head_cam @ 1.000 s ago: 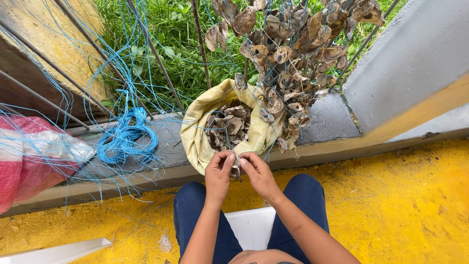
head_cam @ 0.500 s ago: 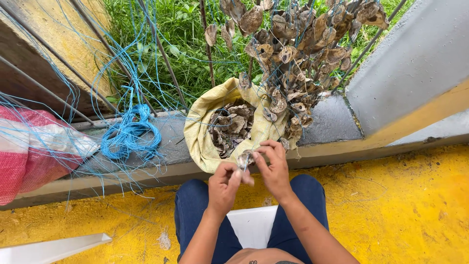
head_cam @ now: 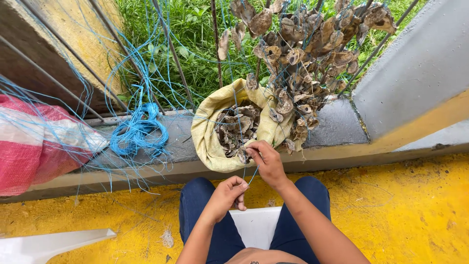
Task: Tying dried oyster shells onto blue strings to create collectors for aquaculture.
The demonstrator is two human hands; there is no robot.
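Both hands pinched on one thin blue line, the right ahead at the sack, the left drawn back toward the lap.

The right hand [head_cam: 266, 164] grips the blue line [head_cam: 253, 175] at the near lip of the yellow sack [head_cam: 207, 142], fingers touching an oyster shell [head_cam: 243, 156] there. The left hand [head_cam: 228, 191] closes on the same line, nearer the body and to the left. The line runs slanting between them; the right hand is nearer the shells, and the hanging shell cluster [head_cam: 308, 63] lies beyond it.
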